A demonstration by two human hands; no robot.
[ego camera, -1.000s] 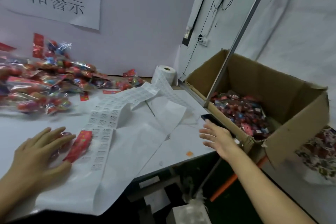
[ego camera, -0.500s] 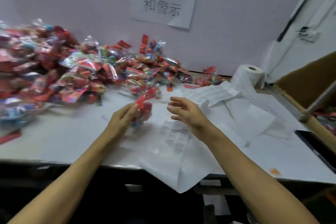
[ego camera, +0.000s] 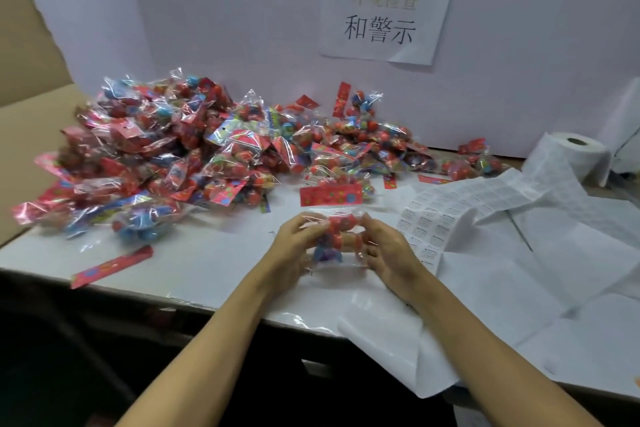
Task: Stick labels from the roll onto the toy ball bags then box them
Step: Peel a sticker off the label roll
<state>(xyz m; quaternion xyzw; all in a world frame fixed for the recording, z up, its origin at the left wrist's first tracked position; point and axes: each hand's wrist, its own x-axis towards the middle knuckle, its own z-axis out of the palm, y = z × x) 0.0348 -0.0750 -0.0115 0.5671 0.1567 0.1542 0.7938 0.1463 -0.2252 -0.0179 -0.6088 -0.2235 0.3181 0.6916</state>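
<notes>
Left hand [ego camera: 294, 246]: fingers curled round one end of toy ball bag [ego camera: 337, 234];
Right hand [ego camera: 388, 250]: grips the other end;
Bag: held just above table [ego camera: 194, 263], beside label strip [ego camera: 436, 222]

Both hands grip one toy ball bag [ego camera: 337, 236] at centre: left hand [ego camera: 294, 246] at nine o'clock, right hand [ego camera: 388, 250] at three; label roll [ego camera: 575, 152] sits at two o'clock.

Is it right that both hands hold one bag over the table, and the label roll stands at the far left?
Not quite. In the head view both hands, left and right, hold one bag over the table, but the label roll stands at the far right, not left.
</notes>
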